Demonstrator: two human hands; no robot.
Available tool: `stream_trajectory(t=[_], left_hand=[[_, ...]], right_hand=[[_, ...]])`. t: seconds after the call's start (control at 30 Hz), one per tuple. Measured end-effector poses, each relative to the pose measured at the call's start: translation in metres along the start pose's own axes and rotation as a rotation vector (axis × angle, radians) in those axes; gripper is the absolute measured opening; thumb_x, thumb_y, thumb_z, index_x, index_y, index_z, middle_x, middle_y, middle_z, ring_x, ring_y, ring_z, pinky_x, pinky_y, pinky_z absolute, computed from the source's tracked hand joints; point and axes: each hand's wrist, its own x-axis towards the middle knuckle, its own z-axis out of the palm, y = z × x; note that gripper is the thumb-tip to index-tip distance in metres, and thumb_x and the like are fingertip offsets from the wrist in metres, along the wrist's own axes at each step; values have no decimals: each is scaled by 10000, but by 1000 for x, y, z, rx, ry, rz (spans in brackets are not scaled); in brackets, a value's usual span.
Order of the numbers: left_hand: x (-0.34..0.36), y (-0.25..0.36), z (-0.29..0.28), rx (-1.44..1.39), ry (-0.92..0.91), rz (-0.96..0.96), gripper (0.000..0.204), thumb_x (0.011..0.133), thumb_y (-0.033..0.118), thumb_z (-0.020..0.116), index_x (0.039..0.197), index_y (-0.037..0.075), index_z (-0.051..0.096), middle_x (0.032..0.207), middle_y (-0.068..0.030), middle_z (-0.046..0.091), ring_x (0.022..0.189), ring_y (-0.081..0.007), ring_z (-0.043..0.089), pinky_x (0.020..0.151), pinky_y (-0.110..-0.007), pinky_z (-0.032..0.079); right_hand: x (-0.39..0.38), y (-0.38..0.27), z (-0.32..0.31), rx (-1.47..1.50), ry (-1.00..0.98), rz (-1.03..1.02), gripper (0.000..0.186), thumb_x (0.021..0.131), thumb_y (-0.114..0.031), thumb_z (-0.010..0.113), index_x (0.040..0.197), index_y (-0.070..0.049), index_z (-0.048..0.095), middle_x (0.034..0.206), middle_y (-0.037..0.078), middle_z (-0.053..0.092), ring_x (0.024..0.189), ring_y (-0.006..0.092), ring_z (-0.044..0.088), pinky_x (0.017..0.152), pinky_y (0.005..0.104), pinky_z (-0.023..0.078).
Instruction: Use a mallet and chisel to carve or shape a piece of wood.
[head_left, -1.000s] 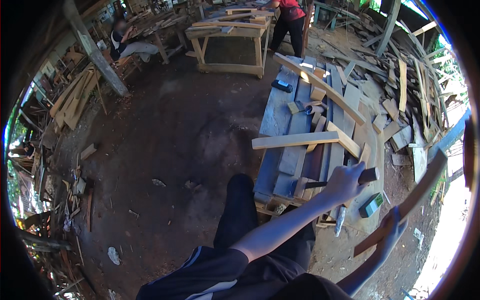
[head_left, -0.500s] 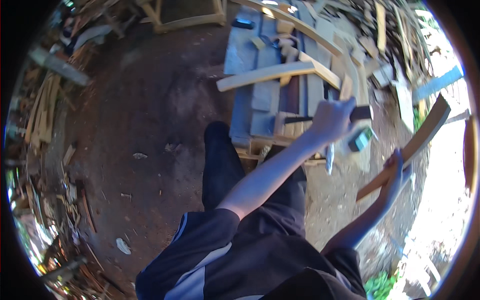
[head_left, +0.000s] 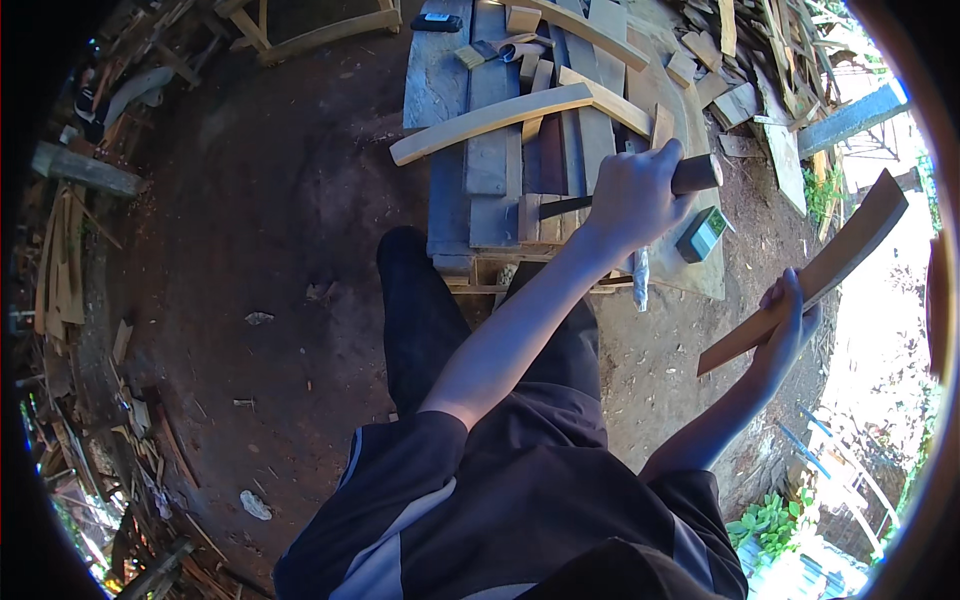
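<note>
The left hand is wrapped tight around the dark wooden handle of a tool, a hammer or mallet by the look of it, whose thin dark shank runs from under the fist toward the left, across the low plank platform; the head itself is hard to make out. The right hand is closed around the lower part of 1 curved wooden strip, held in the air well off to the right of the platform and clear of the ground. That strip's long axis rises from lower left to upper right, its free end pointing up and away from the body. The relation that counts: the held strip lies to the right of and nearer the body than the tool hand, with bare dirt ground and a small green box between them. On the platform, 2 pale curved strips lie crossed, the longer one running left to right, just beyond the left hand. Loose offcuts are heaped at the upper right.
</note>
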Motion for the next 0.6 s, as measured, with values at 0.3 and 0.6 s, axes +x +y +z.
stream_trajectory(t=[0.3, 0.6], left_hand=[[-1, -2, 11, 12, -41, -29, 298, 766, 270, 768, 830, 87, 541, 610, -98, 620, 572, -301, 658, 532, -407, 506], [2, -5, 23, 59, -43, 29, 330, 763, 293, 774, 809, 82, 526, 660, -84, 626, 557, -286, 657, 517, -392, 501]], right_hand=[[2, -14, 9, -143, 48, -131, 211, 878, -205, 708, 813, -46, 586, 585, -3, 487, 491, 57, 434, 461, 210, 291], [9, -8, 11, -357, -15, -178, 228, 896, -239, 706, 826, -59, 584, 569, -30, 458, 472, 36, 401, 453, 216, 284]])
